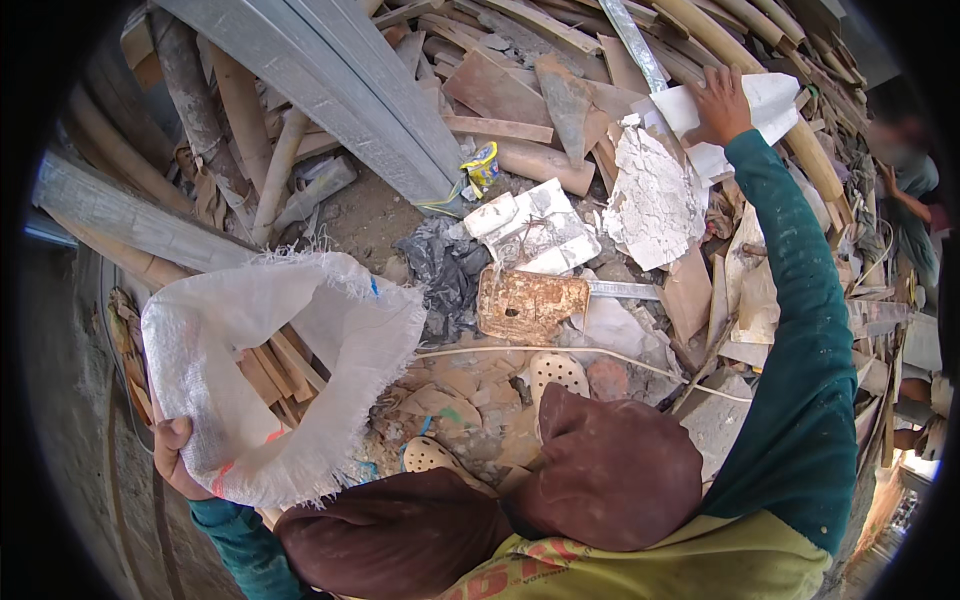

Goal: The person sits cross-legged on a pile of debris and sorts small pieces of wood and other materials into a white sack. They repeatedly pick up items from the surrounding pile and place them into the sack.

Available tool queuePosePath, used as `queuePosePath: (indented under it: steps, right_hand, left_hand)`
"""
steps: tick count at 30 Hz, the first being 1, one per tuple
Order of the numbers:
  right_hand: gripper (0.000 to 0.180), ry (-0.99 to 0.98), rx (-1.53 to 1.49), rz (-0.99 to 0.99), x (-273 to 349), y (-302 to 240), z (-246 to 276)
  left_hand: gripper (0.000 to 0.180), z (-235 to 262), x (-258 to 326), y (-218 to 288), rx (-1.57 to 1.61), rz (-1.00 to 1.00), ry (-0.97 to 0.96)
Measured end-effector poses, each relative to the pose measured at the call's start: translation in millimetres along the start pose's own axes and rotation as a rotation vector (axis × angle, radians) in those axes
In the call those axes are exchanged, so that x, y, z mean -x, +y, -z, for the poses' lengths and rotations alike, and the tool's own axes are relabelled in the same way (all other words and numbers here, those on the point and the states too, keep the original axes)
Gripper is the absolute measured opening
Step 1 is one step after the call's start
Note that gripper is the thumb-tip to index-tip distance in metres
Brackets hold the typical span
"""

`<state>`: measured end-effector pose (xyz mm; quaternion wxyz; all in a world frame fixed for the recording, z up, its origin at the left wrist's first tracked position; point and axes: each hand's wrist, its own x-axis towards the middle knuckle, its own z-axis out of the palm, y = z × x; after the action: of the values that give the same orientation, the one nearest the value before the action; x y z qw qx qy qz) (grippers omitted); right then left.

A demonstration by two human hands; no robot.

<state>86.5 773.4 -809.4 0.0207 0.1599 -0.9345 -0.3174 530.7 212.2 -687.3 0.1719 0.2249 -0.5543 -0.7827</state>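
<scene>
My left hand (172, 452) grips the rim of a white woven sack (250, 330) at the lower left and holds it open. Flat wooden strips (275, 368) lie inside the sack. My right hand (722, 102), in a teal sleeve, reaches far out to the upper right and rests on a broken white board piece (770, 105) atop the rubble. My knees in brown trousers (600, 470) fill the lower middle.
Rubble covers the ground: a rusty metal plate (528, 303), cracked white plaster (652, 200), a black plastic bag (445, 265), a yellow packet (482, 166), long grey metal channels (340, 80), timber scraps. Another person (905, 170) stands at the right edge.
</scene>
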Motion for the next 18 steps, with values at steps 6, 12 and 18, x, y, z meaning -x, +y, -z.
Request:
queuePosePath:
  steps: [6,12,18]
  right_hand:
    - [0.095,-0.271,-0.195,0.285,-41.9,0.2,16.6]
    - [0.095,-0.638,-0.457,0.082,-39.3,-14.1,20.4]
    - [0.092,-0.415,-0.640,0.157,-15.8,-26.7,-25.2]
  left_hand:
    - [0.076,2.3,-2.0,-3.1,-0.034,-0.022,0.030]
    - [0.078,9.9,-0.1,-4.4,-0.036,-0.010,0.013]
    - [0.081,13.2,5.1,-5.7,-0.039,-0.017,-0.018]
